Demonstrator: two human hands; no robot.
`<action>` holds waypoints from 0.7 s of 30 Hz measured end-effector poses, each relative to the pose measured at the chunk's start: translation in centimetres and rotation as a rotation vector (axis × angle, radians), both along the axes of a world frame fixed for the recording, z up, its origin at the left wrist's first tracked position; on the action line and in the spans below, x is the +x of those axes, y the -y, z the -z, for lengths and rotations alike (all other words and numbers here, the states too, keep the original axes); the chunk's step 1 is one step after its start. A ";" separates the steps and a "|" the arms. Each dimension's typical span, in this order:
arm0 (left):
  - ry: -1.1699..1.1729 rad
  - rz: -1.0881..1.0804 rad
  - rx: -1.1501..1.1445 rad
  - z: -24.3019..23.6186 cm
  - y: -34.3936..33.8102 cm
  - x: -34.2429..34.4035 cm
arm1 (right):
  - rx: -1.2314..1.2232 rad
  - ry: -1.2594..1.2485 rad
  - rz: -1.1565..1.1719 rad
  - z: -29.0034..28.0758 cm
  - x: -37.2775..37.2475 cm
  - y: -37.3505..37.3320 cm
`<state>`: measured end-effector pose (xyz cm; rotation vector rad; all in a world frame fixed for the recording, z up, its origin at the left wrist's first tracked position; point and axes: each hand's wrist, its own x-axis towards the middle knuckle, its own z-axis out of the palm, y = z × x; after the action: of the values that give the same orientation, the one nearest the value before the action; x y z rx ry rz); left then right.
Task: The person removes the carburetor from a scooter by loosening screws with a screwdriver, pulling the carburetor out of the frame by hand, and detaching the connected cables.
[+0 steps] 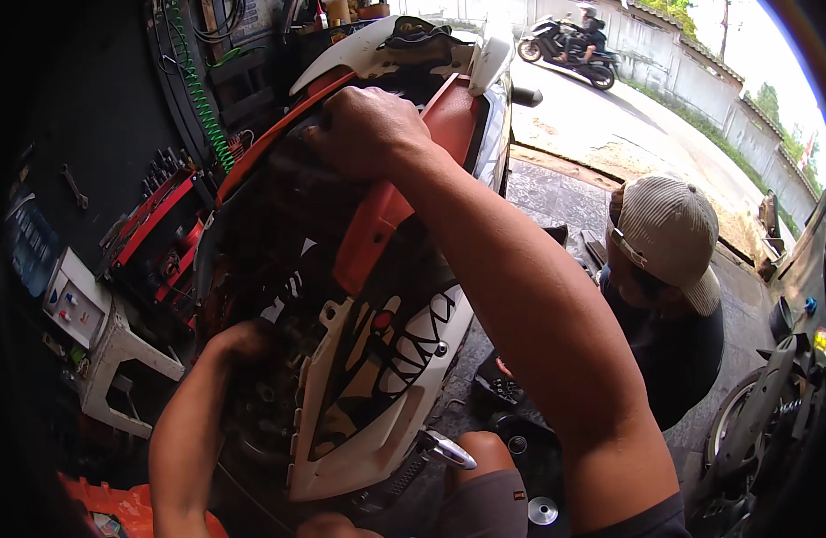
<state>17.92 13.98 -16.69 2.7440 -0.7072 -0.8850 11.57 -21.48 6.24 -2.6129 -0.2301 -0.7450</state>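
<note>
The body of a scooter (368, 430) with white, orange and black patterned panels fills the middle. My right hand (368, 134) is at its top, beside an orange panel (444, 125), fingers curled down over a dark part; what they grip, if anything, is hidden. My left hand (247, 341) reaches low into the scooter's dark interior (287, 377), left of the white side panel; its fingertips are lost in shadow. A silver footpeg (449, 450) sticks out at the lower right of the body, near my bent leg.
A co-worker in a cap (664, 242) crouches at right. Left stand a red tool rack (144, 224), a white step stool (135, 377) and an orange plastic object (99, 498). A rider on a scooter (574, 49) is on the road outside; another two-wheeler (771, 421) stands at far right.
</note>
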 end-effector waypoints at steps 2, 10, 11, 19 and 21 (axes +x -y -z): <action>-0.146 -0.113 -0.164 0.9 -1.6 0.6 | 0.008 -0.017 -0.009 0.0 -0.1 -0.4; 0.094 0.071 0.061 -0.3 -0.6 0.1 | 0.007 0.020 -0.023 0.0 0.5 -0.2; 0.058 0.008 0.003 -0.3 -0.1 0.2 | 0.001 0.011 -0.019 0.1 0.4 0.0; 0.150 0.308 0.030 -1.5 1.2 0.1 | 0.052 -0.056 -0.003 0.0 -0.3 -0.1; 0.133 0.328 0.038 -2.0 0.9 0.4 | 0.050 -0.057 0.005 0.0 -0.6 -0.1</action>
<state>18.28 13.05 -14.71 2.7864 -1.2037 -0.7831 10.99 -21.39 6.28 -2.5843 -0.1868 -0.6682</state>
